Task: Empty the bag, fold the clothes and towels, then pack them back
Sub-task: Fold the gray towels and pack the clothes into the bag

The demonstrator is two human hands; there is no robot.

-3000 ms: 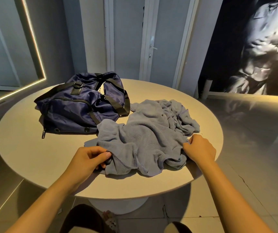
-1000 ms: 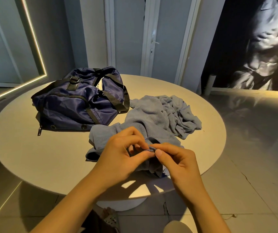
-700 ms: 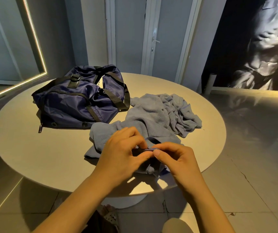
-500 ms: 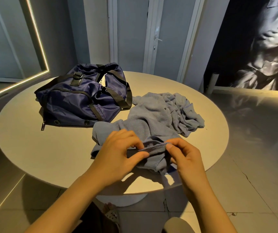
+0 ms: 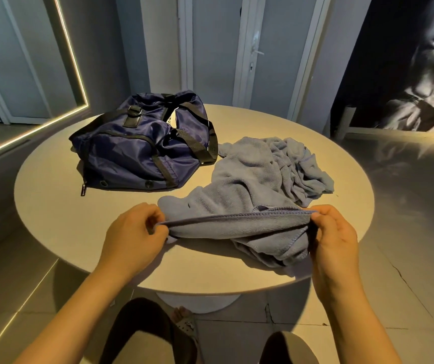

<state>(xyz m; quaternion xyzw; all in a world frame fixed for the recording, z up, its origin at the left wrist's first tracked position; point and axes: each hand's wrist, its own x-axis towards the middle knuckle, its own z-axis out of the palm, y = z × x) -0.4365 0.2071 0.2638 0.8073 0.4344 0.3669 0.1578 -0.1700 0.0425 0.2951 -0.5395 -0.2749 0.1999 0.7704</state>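
Note:
A crumpled grey-blue towel lies on the right half of a round cream table. Its stitched near hem is stretched taut above the table's front. My left hand pinches the hem's left end between thumb and fingers. My right hand pinches the right end, with loose towel hanging below it. A navy duffel bag with black straps sits at the table's back left, apart from both hands.
The table's front edge runs just under my hands, with tiled floor and my legs below. A lit mirror frame stands at the left. Closed white doors and a dark mural lie beyond the table.
My hands, which pinched the hem close together at the middle, have slid apart along it. The edge is now pulled straight between them.

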